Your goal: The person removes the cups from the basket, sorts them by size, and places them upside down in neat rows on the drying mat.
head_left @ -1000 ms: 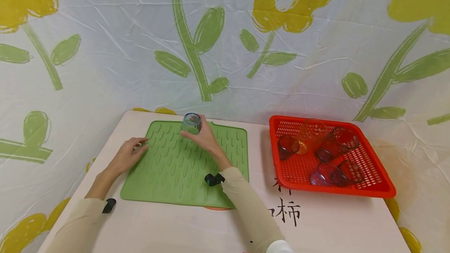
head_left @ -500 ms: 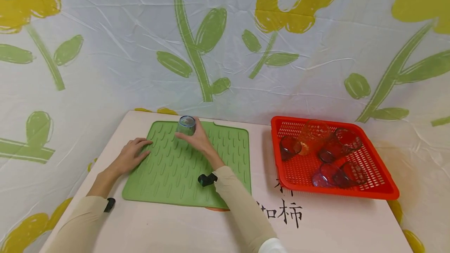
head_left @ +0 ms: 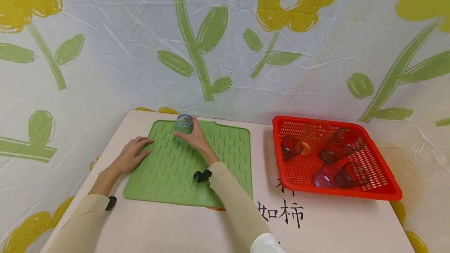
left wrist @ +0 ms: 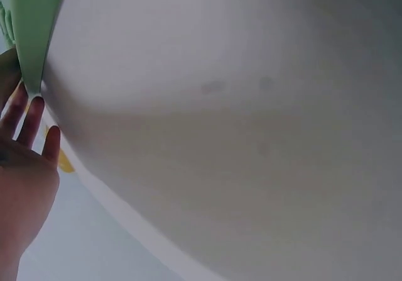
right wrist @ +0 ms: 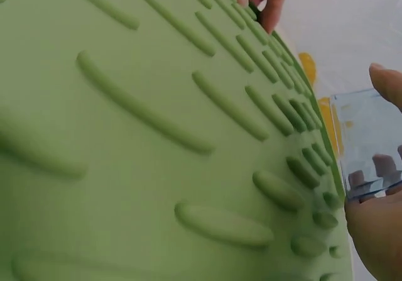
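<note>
My right hand (head_left: 197, 138) grips a clear, blue-tinted drinking glass (head_left: 184, 125) over the back left of a green ridged drying mat (head_left: 175, 175). One round end of the glass faces up, its edge a darker blue. In the right wrist view the thumb and fingers wrap the glass (right wrist: 361, 127) at the right edge, beyond the mat's border. At the mat's left edge rests my left hand (head_left: 130, 154), fingers relaxed. The left wrist view has its fingertips (left wrist: 36, 105) touching the underside corner of the mat (left wrist: 38, 23).
To the right stands a red plastic basket (head_left: 395, 190) with several tinted glasses, among them an amber one (head_left: 318, 132) and a purple one (head_left: 323, 177). A pale table (head_left: 158, 229) with black lettering lies beneath. Behind it hangs a flower-printed sheet (head_left: 140, 30).
My right hand has carried the glass a little to the left over the mat. The left hand has shifted slightly right onto the mat's edge. The basket's glasses have stayed put.
</note>
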The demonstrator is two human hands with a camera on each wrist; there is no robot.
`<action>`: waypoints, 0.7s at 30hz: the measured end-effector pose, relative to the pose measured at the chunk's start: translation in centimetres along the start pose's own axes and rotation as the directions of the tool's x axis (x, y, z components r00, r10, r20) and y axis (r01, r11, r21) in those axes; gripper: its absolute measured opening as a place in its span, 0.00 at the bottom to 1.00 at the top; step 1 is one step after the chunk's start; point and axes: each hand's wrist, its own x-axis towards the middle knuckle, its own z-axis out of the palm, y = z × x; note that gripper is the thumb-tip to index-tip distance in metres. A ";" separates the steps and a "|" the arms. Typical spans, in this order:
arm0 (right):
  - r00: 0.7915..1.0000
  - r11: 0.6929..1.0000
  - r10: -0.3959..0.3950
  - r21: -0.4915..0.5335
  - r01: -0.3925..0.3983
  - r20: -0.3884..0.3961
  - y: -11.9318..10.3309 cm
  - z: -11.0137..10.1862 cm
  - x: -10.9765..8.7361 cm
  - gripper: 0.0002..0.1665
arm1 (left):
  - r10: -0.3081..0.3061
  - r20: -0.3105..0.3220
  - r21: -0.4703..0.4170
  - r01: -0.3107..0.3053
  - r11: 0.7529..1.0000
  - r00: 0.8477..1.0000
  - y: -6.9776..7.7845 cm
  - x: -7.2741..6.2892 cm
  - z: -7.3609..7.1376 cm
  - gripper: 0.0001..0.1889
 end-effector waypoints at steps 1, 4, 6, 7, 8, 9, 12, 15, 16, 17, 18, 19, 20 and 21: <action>1.000 1.000 -0.007 0.007 0.007 0.009 0.1 0.1 0.2 0.48 | -0.002 -0.007 -0.015 0.001 1.000 1.000 0.0 0.0 0.0 0.18; 1.000 1.000 -0.007 -0.002 0.007 0.028 0.1 0.6 0.5 0.48 | 0.001 -0.028 -0.046 -0.002 0.999 1.000 0.0 0.0 -0.1 0.18; 0.999 1.000 0.003 -0.021 -0.002 0.040 0.0 1.0 0.7 0.48 | 0.001 -0.036 -0.057 -0.003 0.998 0.999 0.1 0.0 -0.2 0.18; 0.999 0.999 0.007 -0.032 -0.006 0.045 0.0 1.2 0.8 0.48 | 0.003 -0.040 -0.053 -0.005 0.999 0.999 0.1 0.0 -0.2 0.18; 0.999 0.999 0.017 -0.045 -0.015 0.048 0.0 1.4 0.8 0.49 | 0.000 -0.042 -0.055 -0.003 0.998 0.999 0.2 0.0 -0.3 0.18; 0.998 0.998 0.025 -0.057 -0.022 0.051 -0.1 1.6 0.8 0.49 | -0.004 -0.043 -0.057 0.002 0.998 0.999 0.3 0.0 -0.4 0.18; 0.998 0.996 0.036 -0.082 -0.031 0.054 0.0 2.1 1.0 0.49 | -0.013 -0.039 -0.053 0.011 0.999 0.999 0.3 0.2 -0.3 0.18; 0.998 0.996 0.039 -0.085 -0.035 0.045 0.1 2.4 1.1 0.49 | -0.034 -0.018 -0.053 0.033 0.998 0.999 0.4 0.5 -0.2 0.19; 0.998 0.996 0.041 -0.085 -0.038 0.041 0.1 2.5 1.2 0.49 | -0.039 -0.009 -0.050 0.039 0.998 0.999 0.4 0.5 -0.1 0.19; 0.998 0.996 0.044 -0.085 -0.040 0.038 0.1 2.5 1.2 0.49 | -0.047 -0.003 -0.050 0.047 0.998 0.999 0.4 0.6 -0.1 0.19; 0.998 0.996 0.046 -0.082 -0.043 0.034 0.1 2.6 1.3 0.49 | -0.052 0.001 -0.045 0.052 0.998 0.999 0.5 0.6 -0.1 0.19; 0.998 0.996 0.049 -0.082 -0.046 0.031 0.1 2.6 1.3 0.50 | -0.061 0.005 -0.045 0.061 0.997 0.998 0.6 0.6 -0.1 0.19; 0.998 0.995 0.052 -0.085 -0.049 0.032 0.0 2.6 1.3 0.50 | -0.066 0.007 -0.040 0.066 0.997 0.998 0.7 0.6 -0.1 0.19; 0.998 0.995 0.055 -0.089 -0.052 0.033 0.0 2.6 1.4 0.50 | -0.066 0.008 -0.032 0.067 0.997 0.998 0.7 0.6 -0.1 0.19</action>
